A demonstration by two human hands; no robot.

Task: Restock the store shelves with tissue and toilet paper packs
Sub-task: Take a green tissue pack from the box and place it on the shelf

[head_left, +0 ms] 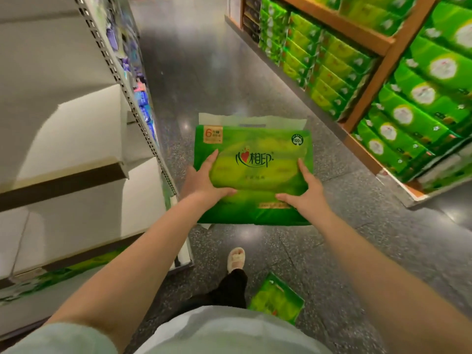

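A glossy green plastic-wrapped tissue pack is gripped at its side edges by the left hand and right hand, held above the speckled grey aisle floor. A second green pack is seen lying on that floor near a slippered foot, between the white metal shelf unit and the wooden shelves of green packs.

Floor: dark grey speckled stone, glossy, with light glare spots. Aisle runs between two shelf units.

Left: white metal shelving, perforated upright running diagonally. Blue and purple goods on its far end, blurred; kind cannot be told.

Bottom centre: pale slipper on the floor, black trouser leg behind it, light grey-green shirt at frame edge.
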